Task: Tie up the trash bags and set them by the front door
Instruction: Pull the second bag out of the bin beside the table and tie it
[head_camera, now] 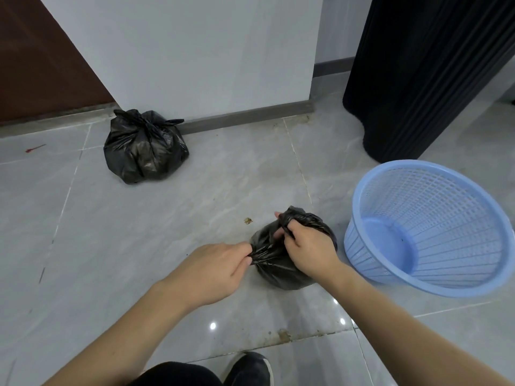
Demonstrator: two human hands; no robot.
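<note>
Grey glossy floor tiles (pixel 139 246), stained along the grout. A small black bag (pixel 281 270) sits on the floor just beside a blue basket (pixel 434 229). The left hand (pixel 214 270) pinches a twisted flap; the right hand (pixel 309 250) has its fingers curled round another. A tied bag (pixel 145 147) rests by the white wall (pixel 195 51), near a brown door (pixel 36 65).

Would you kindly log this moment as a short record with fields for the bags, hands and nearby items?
small bag: on the floor beside the basket, top being tied
left hand: pinches one twisted end of the bag's top
right hand: grips the other end
tied bag: knotted, by the wall near the brown door
blue basket: empty, tilted
black bin: behind the basket
</note>
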